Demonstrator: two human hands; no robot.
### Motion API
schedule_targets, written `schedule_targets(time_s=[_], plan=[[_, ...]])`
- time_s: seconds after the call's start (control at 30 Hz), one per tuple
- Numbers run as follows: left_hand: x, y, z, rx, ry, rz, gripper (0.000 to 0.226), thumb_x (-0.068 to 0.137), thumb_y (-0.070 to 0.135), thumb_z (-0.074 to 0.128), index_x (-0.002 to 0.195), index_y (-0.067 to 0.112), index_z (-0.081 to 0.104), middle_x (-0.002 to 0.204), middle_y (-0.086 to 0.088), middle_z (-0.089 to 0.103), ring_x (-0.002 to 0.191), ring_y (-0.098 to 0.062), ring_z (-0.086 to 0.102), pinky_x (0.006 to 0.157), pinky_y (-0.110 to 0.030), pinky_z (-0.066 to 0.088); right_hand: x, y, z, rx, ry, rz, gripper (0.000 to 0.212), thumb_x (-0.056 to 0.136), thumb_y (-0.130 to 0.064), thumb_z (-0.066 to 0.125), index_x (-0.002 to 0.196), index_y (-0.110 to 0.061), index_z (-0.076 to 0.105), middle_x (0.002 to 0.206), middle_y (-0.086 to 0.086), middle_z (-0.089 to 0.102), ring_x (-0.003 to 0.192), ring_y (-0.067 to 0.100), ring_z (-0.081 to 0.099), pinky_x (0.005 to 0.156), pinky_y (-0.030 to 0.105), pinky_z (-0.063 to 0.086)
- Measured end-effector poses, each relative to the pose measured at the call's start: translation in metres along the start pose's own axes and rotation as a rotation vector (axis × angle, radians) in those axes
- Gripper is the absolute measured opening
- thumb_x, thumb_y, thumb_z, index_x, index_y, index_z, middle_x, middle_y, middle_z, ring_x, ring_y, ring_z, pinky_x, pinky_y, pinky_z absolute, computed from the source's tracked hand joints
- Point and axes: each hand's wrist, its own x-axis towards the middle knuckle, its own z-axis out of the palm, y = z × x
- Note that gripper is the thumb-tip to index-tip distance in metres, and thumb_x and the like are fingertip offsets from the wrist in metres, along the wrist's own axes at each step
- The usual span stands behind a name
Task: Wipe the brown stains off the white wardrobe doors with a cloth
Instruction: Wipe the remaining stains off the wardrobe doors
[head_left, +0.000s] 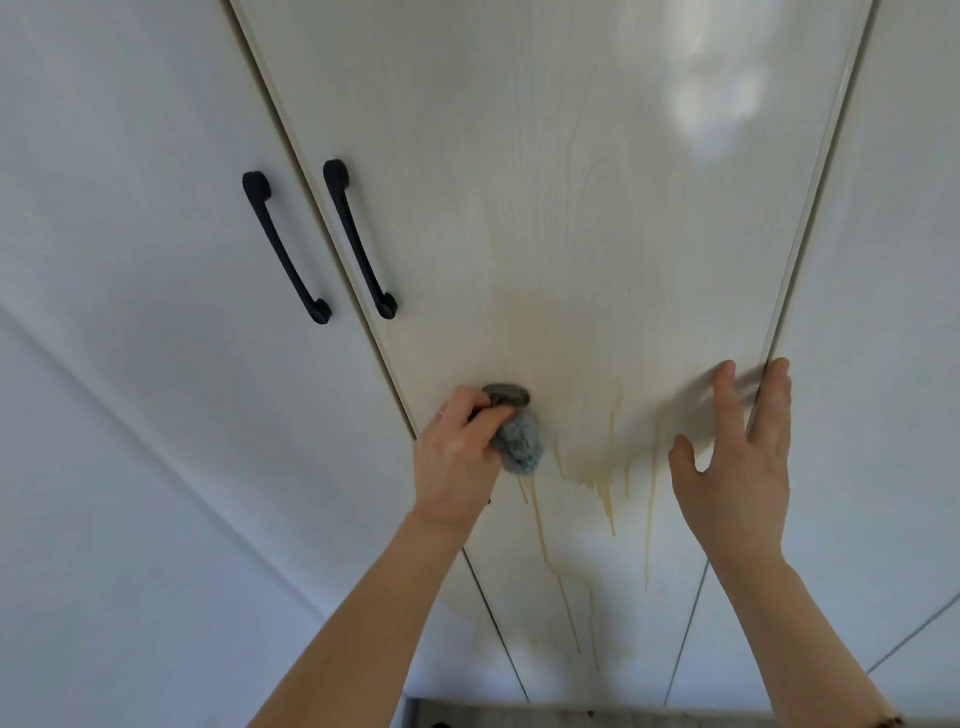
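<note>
A white wardrobe door (597, 156) fills the middle of the view, smeared with a pale brown stain (535, 322). Thin brown drips (608, 499) run down from the stain. My left hand (457, 452) grips a bunched grey-blue cloth (517, 441) and presses it against the door near its left edge, beside the drips. My right hand (737, 457) lies flat on the door with straight, spread fingers, near the door's right edge.
Two black bar handles (285, 244) (358, 239) sit on either side of the gap at the left. More white doors flank the stained one (130, 260) (893, 312). A strip of grey floor (519, 714) shows at the bottom.
</note>
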Motion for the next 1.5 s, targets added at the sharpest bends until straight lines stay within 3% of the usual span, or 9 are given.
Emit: schedule_targets(time_s=[0.17, 0.37, 0.47, 0.57, 0.8, 1.0, 1.27, 1.4, 1.5], plan=[[0.05, -0.027, -0.028, 0.016, 0.287, -0.111, 0.036, 0.072, 0.003, 0.059, 0.096, 0.022, 0.077, 0.088, 0.008, 0.053, 0.066, -0.01, 0.051, 0.049, -0.021, 0.04, -0.001, -0.002, 0.001, 0.006, 0.005, 0.006, 0.091, 0.085, -0.01, 0.07, 0.158, -0.031, 0.02, 0.168, 0.001, -0.005, 0.155, 0.024, 0.002, 0.096, 0.044, 0.043], [-0.001, -0.04, -0.025, 0.012, 0.158, -0.278, 0.032, 0.056, -0.008, 0.054, 0.076, 0.009, 0.074, 0.086, -0.003, 0.058, 0.064, -0.014, 0.053, 0.044, -0.031, 0.047, 0.0, 0.004, -0.001, 0.016, 0.022, 0.016, 0.09, 0.085, -0.01, 0.071, 0.157, -0.035, 0.024, 0.168, 0.0, 0.0, 0.154, 0.024, 0.008, 0.096, 0.044, 0.043], [0.025, -0.044, -0.036, -0.003, 0.262, -0.25, 0.031, 0.066, 0.0, 0.057, 0.085, 0.017, 0.076, 0.093, 0.005, 0.057, 0.071, -0.001, 0.048, 0.054, -0.012, 0.041, 0.0, 0.001, 0.001, 0.008, 0.032, 0.017, 0.09, 0.084, -0.01, 0.07, 0.157, -0.034, 0.023, 0.168, 0.0, -0.001, 0.154, 0.024, 0.006, 0.095, 0.048, 0.046], [0.059, -0.05, -0.051, 0.014, 0.417, -0.253, 0.035, 0.069, -0.002, 0.059, 0.09, 0.022, 0.072, 0.096, 0.009, 0.053, 0.072, -0.001, 0.049, 0.054, -0.013, 0.039, -0.001, -0.001, 0.005, 0.016, 0.038, 0.03, 0.089, 0.085, -0.01, 0.07, 0.157, -0.032, 0.022, 0.168, -0.001, -0.004, 0.154, 0.023, 0.004, 0.099, 0.047, 0.043], [0.007, -0.038, -0.023, 0.028, 0.207, -0.369, 0.035, 0.057, -0.015, 0.064, 0.081, 0.01, 0.069, 0.091, 0.0, 0.057, 0.07, -0.006, 0.048, 0.05, -0.015, 0.035, -0.001, 0.003, 0.005, 0.016, 0.042, 0.015, 0.09, 0.084, -0.009, 0.069, 0.158, -0.031, 0.023, 0.168, 0.001, -0.001, 0.154, 0.023, 0.005, 0.096, 0.04, 0.039], [0.08, -0.052, -0.064, -0.19, 0.624, -0.609, 0.036, 0.066, 0.003, 0.05, 0.082, 0.033, 0.061, 0.09, 0.019, 0.048, 0.074, -0.001, 0.051, 0.061, -0.017, 0.045, -0.002, -0.001, 0.003, 0.019, 0.022, 0.026, 0.09, 0.086, -0.009, 0.069, 0.158, -0.032, 0.021, 0.168, 0.001, -0.003, 0.154, 0.024, 0.004, 0.095, 0.044, 0.044], [-0.015, -0.018, -0.009, -0.151, 0.11, -0.435, 0.03, 0.084, -0.004, 0.064, 0.113, 0.005, 0.066, 0.121, -0.007, 0.05, 0.097, -0.013, 0.057, 0.077, -0.023, 0.053, -0.002, -0.005, 0.004, -0.004, 0.026, 0.026, 0.089, 0.087, -0.009, 0.069, 0.158, -0.028, 0.02, 0.168, 0.004, -0.003, 0.154, 0.026, 0.003, 0.095, 0.037, 0.032], [0.0, -0.026, -0.026, -0.17, 0.15, -0.319, 0.041, 0.087, 0.018, 0.07, 0.125, 0.006, 0.062, 0.13, -0.008, 0.043, 0.117, 0.0, 0.044, 0.096, -0.006, 0.04, -0.002, -0.003, 0.005, -0.016, 0.028, 0.027, 0.089, 0.087, -0.01, 0.069, 0.158, -0.03, 0.019, 0.168, 0.002, -0.004, 0.154, 0.025, 0.003, 0.096, 0.037, 0.033], [0.009, -0.036, -0.028, -0.183, 0.248, -0.302, 0.051, 0.084, 0.031, 0.077, 0.126, 0.007, 0.061, 0.132, -0.007, 0.042, 0.121, -0.001, 0.043, 0.098, -0.011, 0.041, -0.001, 0.0, 0.007, -0.018, 0.036, 0.026, 0.091, 0.086, -0.009, 0.07, 0.158, -0.032, 0.019, 0.168, 0.001, -0.003, 0.154, 0.025, 0.004, 0.093, 0.036, 0.033]])
